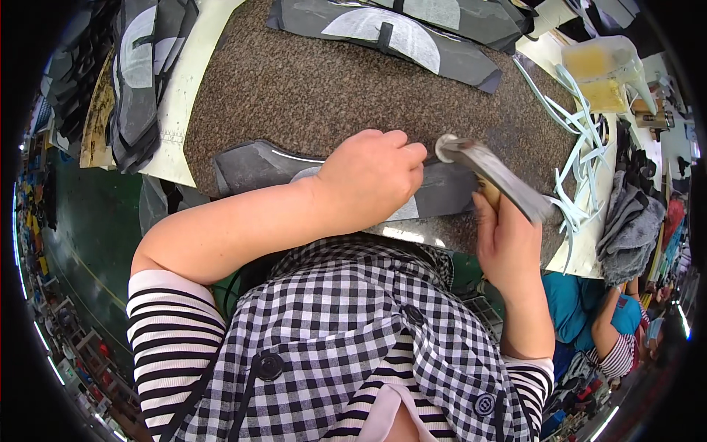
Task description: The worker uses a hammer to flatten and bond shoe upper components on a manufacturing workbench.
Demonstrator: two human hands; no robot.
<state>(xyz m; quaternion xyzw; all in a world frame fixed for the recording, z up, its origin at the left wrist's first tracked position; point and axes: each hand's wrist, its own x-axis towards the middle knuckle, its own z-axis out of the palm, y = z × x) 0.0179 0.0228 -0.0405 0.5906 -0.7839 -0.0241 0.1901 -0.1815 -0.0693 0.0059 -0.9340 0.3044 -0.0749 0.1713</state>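
A dark grey flat piece [254,168], like cut leather or sheet material with a lighter patch, lies along the near edge of a brown speckled work surface [294,88]. Over its middle rests my left hand [375,175], its fingers curled and pressed together toward the piece's far edge. The fingertips are hidden, so what they pinch does not show. My right hand [510,232] is closed round the wooden handle of a hammer. The hammer's metal head [508,179] is slightly blurred and hangs above the piece's right end, its round face [445,147] just right of my left fingers.
Similar dark pieces with whitish patches [383,37] lie at the far edge, and more are stacked at the left [136,81]. Pale blue strips [585,155] tangle at the right, near a clear plastic bag [604,70] with yellow contents. Another person's arm [607,324] shows lower right.
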